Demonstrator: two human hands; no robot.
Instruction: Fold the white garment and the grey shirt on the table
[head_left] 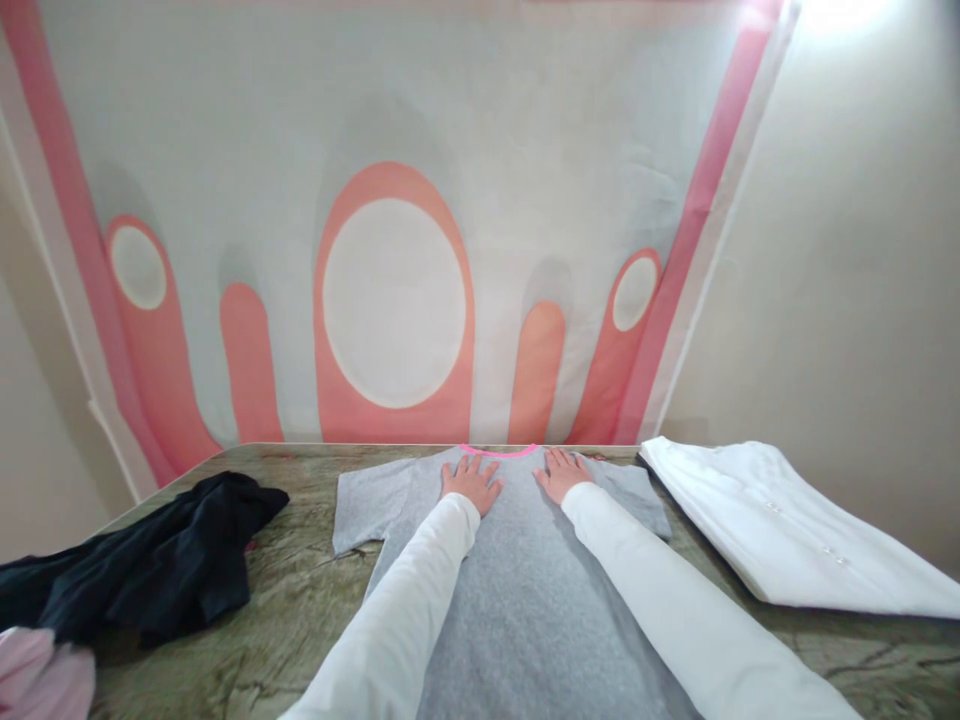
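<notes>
A grey short-sleeved T-shirt (517, 600) with a pink neckline lies spread on the table, its collar toward the far edge. My left hand (472, 484) rests flat on it just left of the neckline, fingers spread. On the other side of the collar, my right hand (561, 474) lies flat near the right shoulder, fingers also apart. Both hands touch the cloth without gripping it. White sleeves cover my arms and hide parts of the shirt's body. Its lower hem is out of view.
Crumpled black cloth (187, 560) lies on the left of the wood-patterned table (300, 620), with pink cloth (45, 680) at the near left corner. A folded white garment (795, 540) sits on the right. Behind the table hangs a grey and coral patterned backdrop (495, 150).
</notes>
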